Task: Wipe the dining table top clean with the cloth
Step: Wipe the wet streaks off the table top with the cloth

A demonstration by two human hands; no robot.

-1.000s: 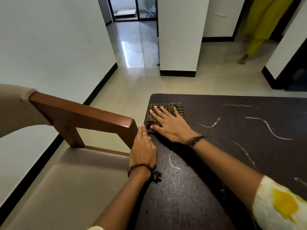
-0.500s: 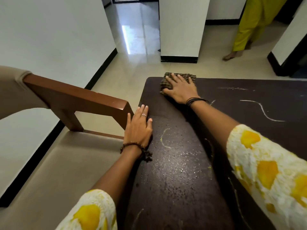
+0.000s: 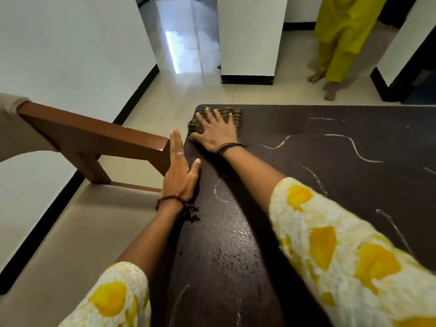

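The dark brown dining table top (image 3: 295, 192) fills the right half of the view, with pale squiggly streaks across it and wet speckles along its left side. A checked brown cloth (image 3: 236, 115) lies flat at the table's far left corner. My right hand (image 3: 217, 132) presses down on it with fingers spread. My left hand (image 3: 180, 172) rests flat on the table's left edge, fingers straight and together, holding nothing.
A wooden chair (image 3: 94, 142) with a beige seat stands against the table's left side, its backrest close to my left hand. A person in yellow-green clothes (image 3: 339, 38) stands barefoot on the tiled floor beyond the far edge. A white pillar (image 3: 250, 38) rises behind.
My right hand slid the cloth away to the far corner, then a little left along the far edge. My left hand stayed on the table's left edge.
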